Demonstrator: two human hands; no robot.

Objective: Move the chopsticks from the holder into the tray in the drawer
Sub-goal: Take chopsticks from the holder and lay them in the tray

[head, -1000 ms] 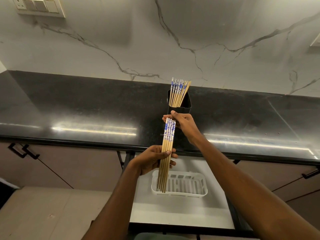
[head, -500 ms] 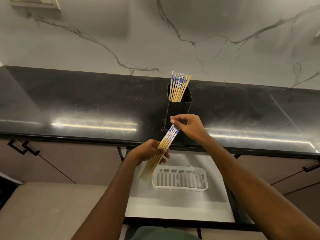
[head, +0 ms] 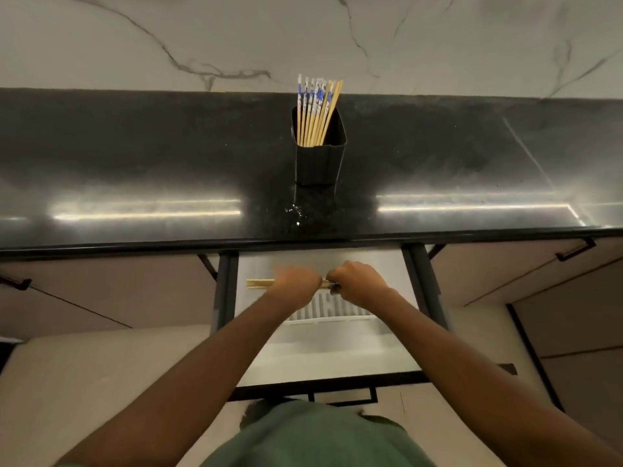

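Observation:
A black square holder stands on the dark countertop with several wooden chopsticks with blue-and-white tops leaning in it. Below the counter edge, over the open drawer, both my hands grip one bundle of chopsticks held level, left to right. My left hand holds its middle and the thin ends stick out to the left. My right hand closes on the patterned end. The white slotted tray lies right under my hands, mostly hidden by them.
Black drawer rails flank the drawer on both sides. Closed cabinet fronts with black handles sit to the left and right. A marble wall rises behind the counter. A small wet spot lies in front of the holder.
Both hands have gone down from in front of the holder to the open drawer. The bundle has turned from slanted to level, just above the tray. The camera has tipped downward.

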